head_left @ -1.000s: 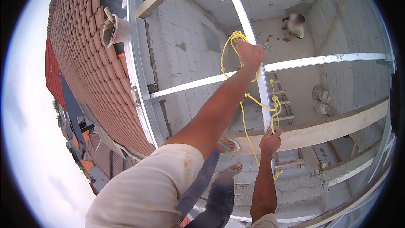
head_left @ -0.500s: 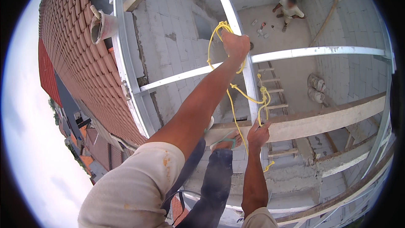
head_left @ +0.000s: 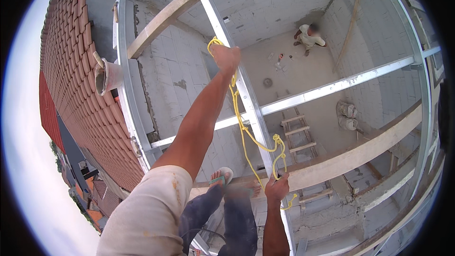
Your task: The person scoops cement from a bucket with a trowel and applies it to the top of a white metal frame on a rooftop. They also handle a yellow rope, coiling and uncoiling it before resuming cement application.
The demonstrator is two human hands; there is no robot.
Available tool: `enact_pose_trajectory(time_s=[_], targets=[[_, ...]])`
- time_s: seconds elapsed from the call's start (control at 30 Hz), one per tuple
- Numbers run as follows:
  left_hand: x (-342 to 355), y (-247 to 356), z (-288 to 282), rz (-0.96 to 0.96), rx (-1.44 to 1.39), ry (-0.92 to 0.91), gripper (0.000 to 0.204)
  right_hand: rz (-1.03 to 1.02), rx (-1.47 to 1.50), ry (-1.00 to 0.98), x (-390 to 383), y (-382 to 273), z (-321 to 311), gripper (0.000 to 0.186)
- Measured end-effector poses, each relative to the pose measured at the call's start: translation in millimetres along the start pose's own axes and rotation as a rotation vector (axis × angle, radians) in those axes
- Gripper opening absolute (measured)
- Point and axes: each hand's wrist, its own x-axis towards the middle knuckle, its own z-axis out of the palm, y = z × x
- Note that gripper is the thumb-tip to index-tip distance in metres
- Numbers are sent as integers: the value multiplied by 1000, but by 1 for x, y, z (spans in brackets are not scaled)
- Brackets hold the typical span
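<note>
A long silvery metal beam [head_left: 251, 99] runs away from me, high over the room below. My left hand [head_left: 225, 59], arm stretched out, is closed at the beam's far part with a yellow rope [head_left: 244, 129] in its grip. A loop of the rope shows above those fingers. From there the knotted rope hangs along the beam to my right hand [head_left: 277, 187]. That hand is closed on the rope at the beam's near part; its fingertips are partly hidden. One loose rope end dangles beside the right wrist.
A metal crossbar [head_left: 332, 81] meets the beam. My sandalled feet [head_left: 227, 174] are at a wooden plank [head_left: 350, 161]. Far below are a person [head_left: 310, 38], a ladder [head_left: 299, 135] and sacks [head_left: 347, 116]. A bucket [head_left: 113, 77] stands by the tiled roof [head_left: 90, 80] at left.
The beam and both hands now appear further left. The wide rope loop by my left hand has drawn in close to the beam. My feet show more fully, apart from each other.
</note>
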Motion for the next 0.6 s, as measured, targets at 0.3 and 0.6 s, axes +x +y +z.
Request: enact_pose_trajectory(time_s=[0.3,0.6], targets=[[-23,25,-15,-152,71,-51,51,-2,86,28,-1,-2,-6,32],[-29,29,-17,-131,63,-62,56,-72,294,95,24,-44,-1,24]])
